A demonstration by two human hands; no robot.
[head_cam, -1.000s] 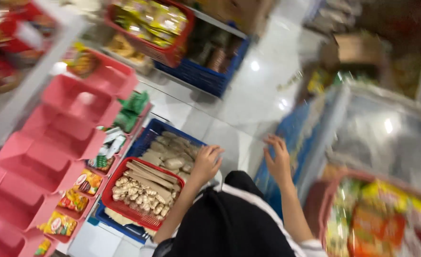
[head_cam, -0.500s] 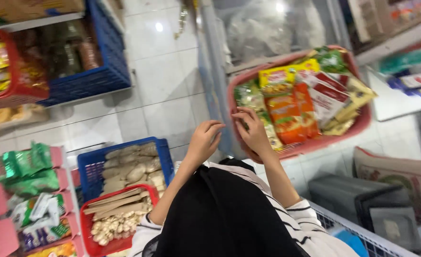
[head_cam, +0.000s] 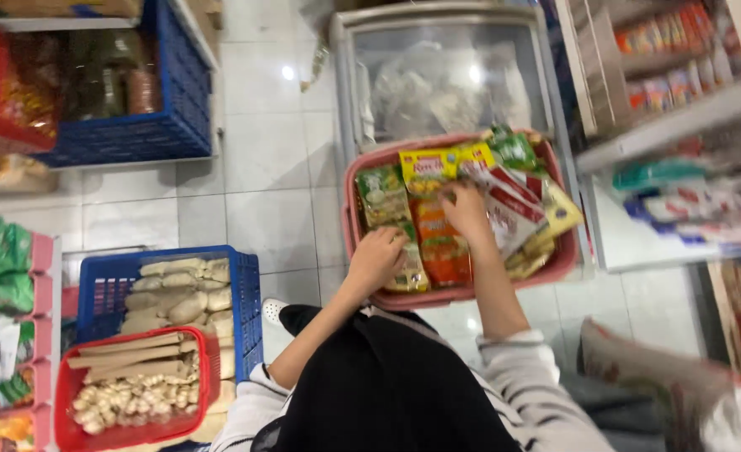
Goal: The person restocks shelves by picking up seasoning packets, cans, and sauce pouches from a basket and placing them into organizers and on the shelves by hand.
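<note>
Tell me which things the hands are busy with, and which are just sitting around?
Busy with:
left hand on the green packet
right hand on the orange packet
pink basket holding the packets

Just sitting around:
blue crate of pale roots
red basket of small roots
chest freezer
shelf of goods

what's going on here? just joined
A person in a small shop has both hands in a pink basket full of snack packets, which sits on a glass-topped chest freezer. The left hand rests on a green and yellow packet near the basket's front edge. The right hand lies on the packets in the middle, beside an orange packet. Whether either hand grips anything is unclear. A blue crate and a red basket of goods stand on the floor to the left.
</note>
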